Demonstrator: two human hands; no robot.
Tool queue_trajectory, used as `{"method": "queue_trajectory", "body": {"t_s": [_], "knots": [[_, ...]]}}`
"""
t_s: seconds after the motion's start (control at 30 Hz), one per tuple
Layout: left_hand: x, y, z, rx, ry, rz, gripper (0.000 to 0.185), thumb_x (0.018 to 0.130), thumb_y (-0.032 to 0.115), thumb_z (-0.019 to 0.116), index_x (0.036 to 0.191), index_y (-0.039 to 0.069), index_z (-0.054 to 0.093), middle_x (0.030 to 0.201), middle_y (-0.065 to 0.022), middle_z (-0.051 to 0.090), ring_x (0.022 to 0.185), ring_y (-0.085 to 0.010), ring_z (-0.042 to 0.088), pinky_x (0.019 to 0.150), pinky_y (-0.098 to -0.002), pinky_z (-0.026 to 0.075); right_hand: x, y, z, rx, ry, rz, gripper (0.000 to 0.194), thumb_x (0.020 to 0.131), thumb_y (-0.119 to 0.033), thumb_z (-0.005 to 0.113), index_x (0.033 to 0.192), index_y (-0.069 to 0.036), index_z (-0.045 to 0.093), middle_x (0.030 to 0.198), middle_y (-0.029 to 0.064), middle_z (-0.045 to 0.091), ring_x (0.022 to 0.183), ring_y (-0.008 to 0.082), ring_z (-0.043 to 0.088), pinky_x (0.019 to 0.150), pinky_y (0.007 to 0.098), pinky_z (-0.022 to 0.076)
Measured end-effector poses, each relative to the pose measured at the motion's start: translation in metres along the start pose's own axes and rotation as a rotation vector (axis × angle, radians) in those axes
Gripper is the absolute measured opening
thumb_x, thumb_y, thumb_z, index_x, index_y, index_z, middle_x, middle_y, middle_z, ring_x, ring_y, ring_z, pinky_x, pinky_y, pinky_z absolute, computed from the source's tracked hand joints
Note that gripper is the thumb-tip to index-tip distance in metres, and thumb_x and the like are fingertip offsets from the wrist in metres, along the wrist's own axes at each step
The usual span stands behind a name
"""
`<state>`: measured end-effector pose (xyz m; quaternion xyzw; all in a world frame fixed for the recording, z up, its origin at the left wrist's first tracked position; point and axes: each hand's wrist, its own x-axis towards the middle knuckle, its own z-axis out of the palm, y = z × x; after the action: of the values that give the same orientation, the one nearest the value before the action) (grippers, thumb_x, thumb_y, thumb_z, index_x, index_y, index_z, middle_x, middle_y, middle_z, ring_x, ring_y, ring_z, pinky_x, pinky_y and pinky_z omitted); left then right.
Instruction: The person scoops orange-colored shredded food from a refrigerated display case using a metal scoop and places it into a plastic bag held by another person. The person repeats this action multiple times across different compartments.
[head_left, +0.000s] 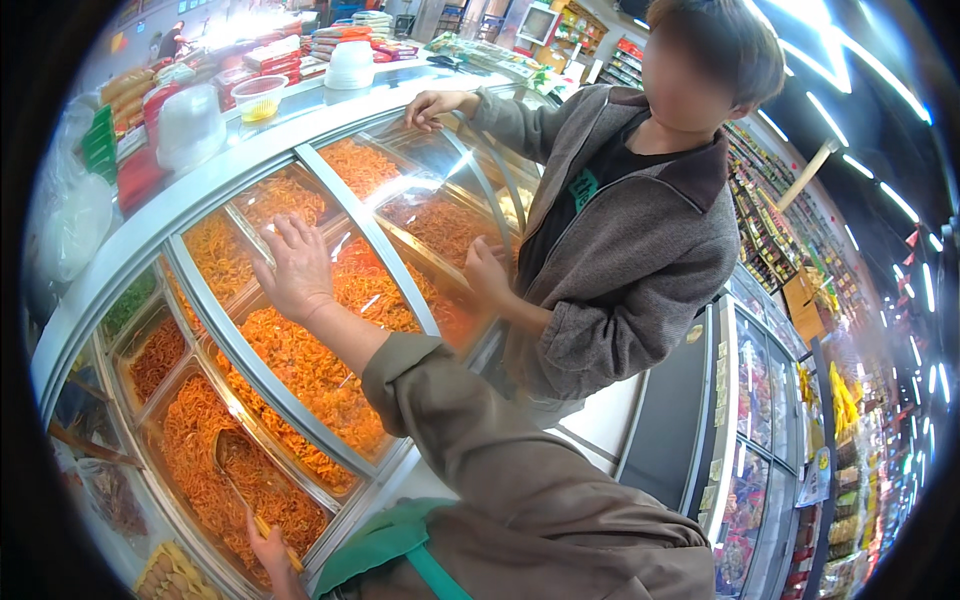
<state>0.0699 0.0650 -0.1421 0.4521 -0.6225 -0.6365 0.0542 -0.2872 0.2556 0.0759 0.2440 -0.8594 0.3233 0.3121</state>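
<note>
At the lower left, my left hand (271, 553) grips the yellow handle of a metal serving spoon (236, 484). The spoon's bowl rests in a deep tray of orange-red shredded salad (195, 431). My right hand (296, 270) is spread, palm down, over a glass pane (274, 202) of the display case; it seems to touch the glass, though contact is hard to tell. Beneath that pane lie trays of orange shredded food (360, 277) and chunkier orange food (300, 375). At the uncovered end, a smaller tray holds dark red shreds (157, 360) beside chopped greens (129, 304).
A person in a grey jacket (645, 247) stands close on the right, one hand (435, 109) at the case's top edge. Plastic tubs (191, 127) and bags (67, 217) line the ledge. An egg tray (169, 574) sits bottom left; a glass-topped freezer (757, 420) stands right.
</note>
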Motion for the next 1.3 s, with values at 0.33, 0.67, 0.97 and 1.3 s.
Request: {"method": "queue_trajectory", "body": {"t_s": [0.33,0.67,0.97,1.3], "knots": [[0.012,0.007,0.002,0.053,0.007,0.006,0.072,0.085,-0.007,0.048,0.151,0.016,0.031,0.078,-0.0080,0.054,0.047,-0.0132,0.046,0.039,-0.0295,0.042,0.000,-0.001,0.001,0.044,0.065,-0.034,0.042,0.084,-0.024,0.066,0.121,-0.007,0.057,0.133,0.0179,0.052,0.130,0.0375,0.041,0.109,0.0485,0.0294],[0.091,0.041,-0.041,0.116,0.056,0.362,0.066,0.088,-0.003,0.059,0.148,0.013,0.037,0.134,-0.0155,0.054,0.075,-0.0123,0.060,0.058,-0.0249,0.050,0.004,0.019,0.025,-0.032,0.269,-0.228,0.041,0.071,-0.019,0.072,0.107,-0.003,0.060,0.114,0.0194,0.061,0.111,0.0383,0.055,0.097,0.0509,0.0413],[0.071,0.083,-0.006,0.305,-0.114,-0.034,0.070,0.090,0.003,0.059,0.152,0.023,0.031,0.118,-0.0189,0.062,0.065,-0.0180,0.058,0.056,-0.0317,0.050,0.007,0.005,0.003,-0.160,0.095,-0.202,0.042,0.085,-0.034,0.067,0.114,-0.005,0.061,0.107,0.0187,0.064,0.099,0.0374,0.059,0.085,0.0481,0.0466],[-0.055,-0.001,-0.067,1.161,-0.159,0.265,0.069,0.087,0.011,0.050,0.149,0.032,0.031,0.078,-0.0172,0.065,0.074,-0.0389,0.063,0.067,-0.0504,0.048,0.003,0.013,0.008,-0.187,0.011,-0.122,0.043,0.090,-0.038,0.062,0.123,-0.012,0.063,0.131,0.0134,0.058,0.126,0.0321,0.048,0.105,0.0440,0.0379]]}}
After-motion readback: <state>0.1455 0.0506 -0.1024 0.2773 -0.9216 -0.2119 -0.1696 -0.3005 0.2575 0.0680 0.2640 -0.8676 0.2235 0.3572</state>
